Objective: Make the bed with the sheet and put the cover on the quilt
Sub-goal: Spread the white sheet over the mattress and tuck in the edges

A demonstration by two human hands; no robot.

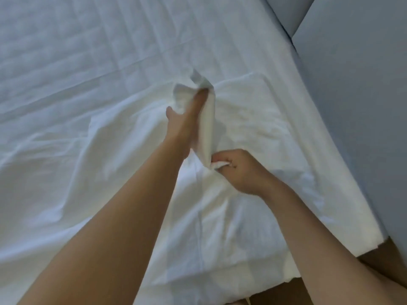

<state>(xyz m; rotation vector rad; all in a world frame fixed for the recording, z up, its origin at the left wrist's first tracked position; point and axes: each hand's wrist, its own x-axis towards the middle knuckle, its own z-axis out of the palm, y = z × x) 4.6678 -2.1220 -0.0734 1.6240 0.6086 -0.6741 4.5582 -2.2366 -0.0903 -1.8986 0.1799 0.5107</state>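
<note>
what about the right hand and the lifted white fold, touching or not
Touching. The head view shows the right hand pinching the lower end of the lifted fold in curled fingers.

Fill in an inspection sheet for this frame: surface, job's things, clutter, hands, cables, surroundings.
Surface: white sheet spread flat, marked with fold creases.
Job's things: a white cloth lies rumpled on the sheet near its right edge; cover or quilt cannot be told. One fold is lifted between both hands.
Clutter: nothing seen.
Hands: left hand grips the fold's far end; right hand pinches its near end.
Cables: nothing seen.
Surroundings: grey padded panel along the right side; brown floor at the corner.
</note>
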